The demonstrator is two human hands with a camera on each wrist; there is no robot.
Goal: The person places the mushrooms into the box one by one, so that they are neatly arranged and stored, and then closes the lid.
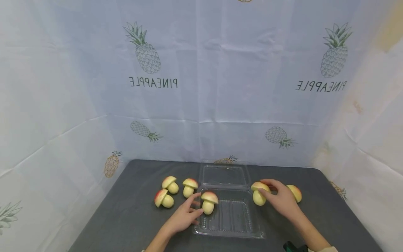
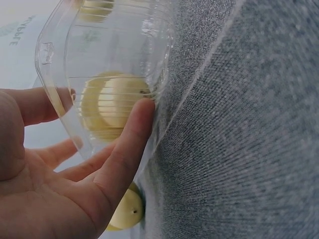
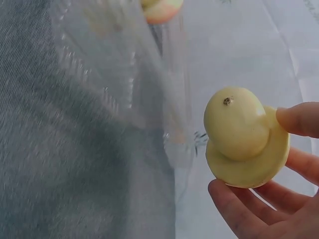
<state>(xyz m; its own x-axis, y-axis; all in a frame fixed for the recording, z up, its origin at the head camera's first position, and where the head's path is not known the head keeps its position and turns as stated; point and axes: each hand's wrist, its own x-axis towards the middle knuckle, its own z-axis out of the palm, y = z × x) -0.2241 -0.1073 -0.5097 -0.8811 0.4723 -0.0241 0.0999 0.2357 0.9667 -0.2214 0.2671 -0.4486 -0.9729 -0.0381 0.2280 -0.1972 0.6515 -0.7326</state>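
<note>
My right hand grips a pale yellow mushroom-shaped piece by its cap, with the stem exposed. It is lifted beside the right wall of the clear plastic container. Inside that container, at its left, stands another mushroom-shaped piece with a red-tinged cap. My left hand is at the container's left edge, fingers spread and mostly straight. In the left wrist view, one fingertip is against the container's outer wall and the thumb reaches near the rim. Whether the thumb touches the piece inside I cannot tell.
Several mushroom-shaped pieces lie left of the container, and one more sits behind my right hand. The container's hinged lid lies folded back toward the pineapple-print curtain. Everything rests on a dark grey table.
</note>
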